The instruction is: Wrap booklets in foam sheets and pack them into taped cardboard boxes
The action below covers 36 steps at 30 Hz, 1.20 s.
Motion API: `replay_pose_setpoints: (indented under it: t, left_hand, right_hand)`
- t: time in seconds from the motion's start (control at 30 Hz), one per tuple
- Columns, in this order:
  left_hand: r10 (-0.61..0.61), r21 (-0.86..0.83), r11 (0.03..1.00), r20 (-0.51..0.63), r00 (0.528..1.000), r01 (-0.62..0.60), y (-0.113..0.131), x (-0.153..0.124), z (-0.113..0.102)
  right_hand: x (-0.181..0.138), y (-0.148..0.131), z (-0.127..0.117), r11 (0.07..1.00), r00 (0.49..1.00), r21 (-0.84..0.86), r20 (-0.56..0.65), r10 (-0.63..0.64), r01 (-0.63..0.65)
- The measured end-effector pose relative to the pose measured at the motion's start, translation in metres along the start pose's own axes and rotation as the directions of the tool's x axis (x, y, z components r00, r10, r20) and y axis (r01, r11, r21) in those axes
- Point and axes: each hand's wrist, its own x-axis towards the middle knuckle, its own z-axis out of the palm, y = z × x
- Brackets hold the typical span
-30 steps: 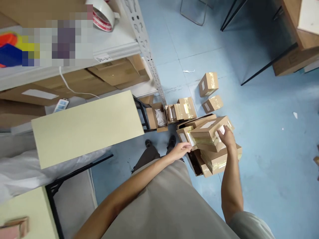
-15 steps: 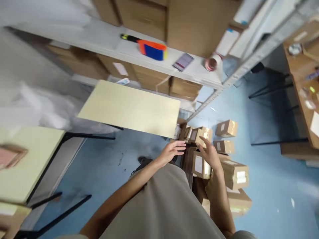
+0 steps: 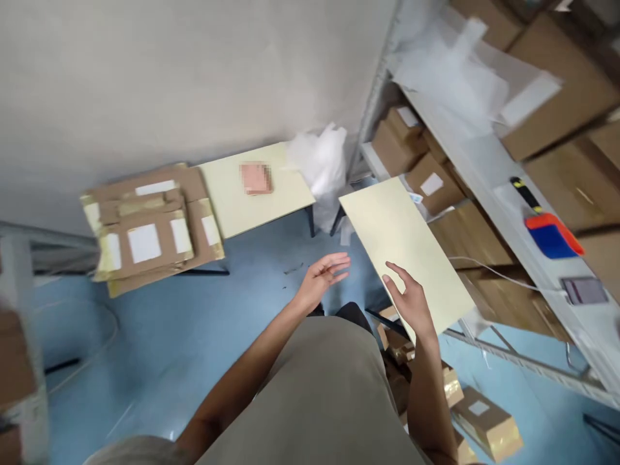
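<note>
My left hand (image 3: 323, 279) is held out in mid-air over the blue floor, fingers apart, with nothing in it. Across from it, my right hand (image 3: 409, 298) hovers in front of a pale yellow table (image 3: 402, 236), its thumb and fingers spread and no object between them. Whether it touches the tabletop I cannot tell. Farther off, a second pale table (image 3: 225, 210) carries a small pinkish stack (image 3: 256, 178), blurred out in the picture. Flattened cardboard boxes (image 3: 157, 213) with white labels lie piled at its left end.
On the right, a shelf (image 3: 504, 194) holds cartons, a blue and orange brush-like tool (image 3: 555, 236) and a phone (image 3: 584, 290) on a cable. White plastic wrap (image 3: 320, 161) bunches between the tables. Taped cartons (image 3: 487, 420) sit on the floor at lower right.
My view has swung left, bringing the second table and flattened boxes into sight. The shelf and yellow table now appear farther right. Both hands stay raised and empty.
</note>
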Motion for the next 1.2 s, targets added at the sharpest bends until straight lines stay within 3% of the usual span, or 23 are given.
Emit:
replay_pose_setpoints:
  t: [0.17,0.37,0.6,0.83,1.07,1.2]
  left_hand:
    - [0.065,-0.029,0.997,-0.292,0.954,-0.077,0.032,0.002,-0.078]
    - [0.079,-0.087,0.986,-0.5,0.862,-0.14,0.068,0.03,-0.136]
    - [0.077,-0.074,0.984,-0.638,0.767,-0.16,0.128,0.104,-0.19]
    - [0.059,-0.081,0.982,-0.721,0.69,-0.168,0.167,0.18,-0.248]
    - [0.032,-0.11,0.979,-0.749,0.661,-0.172,0.176,0.224,-0.312]
    - [0.003,-0.129,0.981,-0.739,0.674,-0.145,0.179,0.241,-0.347]
  right_hand:
    - [0.079,-0.044,0.064,0.994,0.974,0.002,0.2,-0.109,0.111]
    - [0.17,-0.08,0.131,0.979,0.899,0.046,0.387,-0.202,0.2]
    - [0.291,-0.118,0.205,0.969,0.772,0.156,0.585,-0.248,0.194]
    - [0.406,-0.127,0.282,0.97,0.646,0.191,0.723,-0.244,0.152]
    - [0.467,-0.129,0.356,0.984,0.574,0.175,0.81,-0.119,-0.044]
    - [0.479,-0.138,0.4,0.996,0.603,0.054,0.798,-0.001,-0.071]
